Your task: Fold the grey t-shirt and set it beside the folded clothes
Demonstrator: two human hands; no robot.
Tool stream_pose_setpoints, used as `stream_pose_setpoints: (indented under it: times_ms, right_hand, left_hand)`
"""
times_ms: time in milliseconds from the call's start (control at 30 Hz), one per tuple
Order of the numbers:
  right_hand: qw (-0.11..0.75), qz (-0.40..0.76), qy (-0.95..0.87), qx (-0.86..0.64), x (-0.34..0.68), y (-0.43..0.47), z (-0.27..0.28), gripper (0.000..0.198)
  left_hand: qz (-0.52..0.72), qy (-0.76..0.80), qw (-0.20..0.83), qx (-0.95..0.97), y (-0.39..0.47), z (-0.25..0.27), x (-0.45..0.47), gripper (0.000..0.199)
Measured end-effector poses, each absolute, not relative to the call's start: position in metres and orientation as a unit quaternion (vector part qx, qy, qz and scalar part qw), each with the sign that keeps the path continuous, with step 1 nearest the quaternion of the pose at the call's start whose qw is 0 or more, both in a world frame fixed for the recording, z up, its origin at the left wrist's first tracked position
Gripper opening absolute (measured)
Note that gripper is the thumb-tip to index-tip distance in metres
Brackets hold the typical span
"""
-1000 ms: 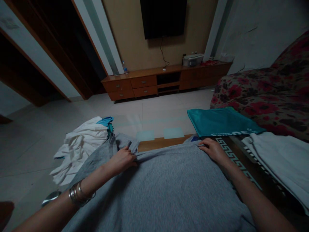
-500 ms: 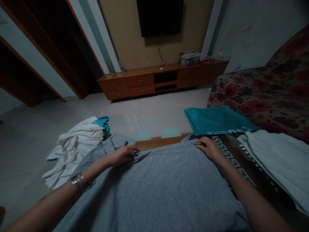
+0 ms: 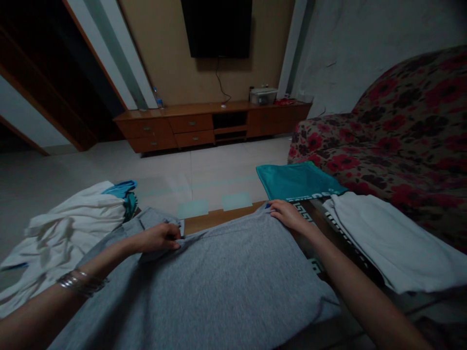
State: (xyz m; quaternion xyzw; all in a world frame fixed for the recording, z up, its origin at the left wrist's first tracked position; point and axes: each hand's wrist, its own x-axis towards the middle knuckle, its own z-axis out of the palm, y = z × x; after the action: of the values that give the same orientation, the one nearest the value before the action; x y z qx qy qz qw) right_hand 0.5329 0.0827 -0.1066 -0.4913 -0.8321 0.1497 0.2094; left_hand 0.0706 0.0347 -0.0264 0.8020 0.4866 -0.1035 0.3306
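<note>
A large grey knit T-shirt (image 3: 233, 277) lies spread flat across a low wooden table (image 3: 219, 217), filling the near middle of the scene and draping toward the viewer. The person's left hand (image 3: 158, 238) sits on the shirt's far left corner, fingers (image 3: 171, 239) curled and pressed together, pinching a bunched fold of the grey cloth beside a turned-over sleeve. A stack of silver bangles (image 3: 78, 283) rings that forearm near the left edge. The right hand (image 3: 290, 215) rests at the shirt's far right corner — fingers loosely curved, laid down over the hem; whether they nip the cloth underneath cannot be told in the dim light.

Just to the left of the shirt a crumpled heap of white garments (image 3: 60, 238) hangs off the table, with a scrap of bright blue cloth (image 3: 122, 189) showing at its far end. Right of the shirt lies a folded white garment (image 3: 383, 240), and beyond it, farther off, a folded teal garment with white lettering (image 3: 297, 181) — both near the red-flowered sofa (image 3: 394, 141) on the right. Across the pale tiled floor (image 3: 204, 167), a long wooden media cabinet (image 3: 204, 125) stands against the far wall under a dark wall-mounted television (image 3: 218, 26).
</note>
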Motion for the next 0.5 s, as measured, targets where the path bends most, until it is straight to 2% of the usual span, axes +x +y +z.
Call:
stream_pose_setpoints:
  times_ms: [100,300,367,500]
  right_hand:
    - [0.150,0.140,-0.854,-0.478,0.532,0.093,-0.102,0.009]
    - [0.085,0.162,-0.853,-0.488,0.527,0.104,-0.091,0.005]
    - [0.100,0.180,-0.839,-0.503,0.529,0.100,-0.083,0.006]
    - [0.184,0.198,-0.813,-0.516,0.538,0.079,-0.048,0.010]
  left_hand:
    - [-0.095,0.490,0.326,0.803,0.034,-0.029,0.069,0.029]
    - [-0.030,0.494,0.301,0.815,0.032,-0.027,0.064,0.026]
    - [-0.019,0.500,0.293,0.815,0.030,-0.023,0.060,0.024]
    - [-0.007,0.490,0.271,0.828,0.022,-0.009,0.051,0.024]
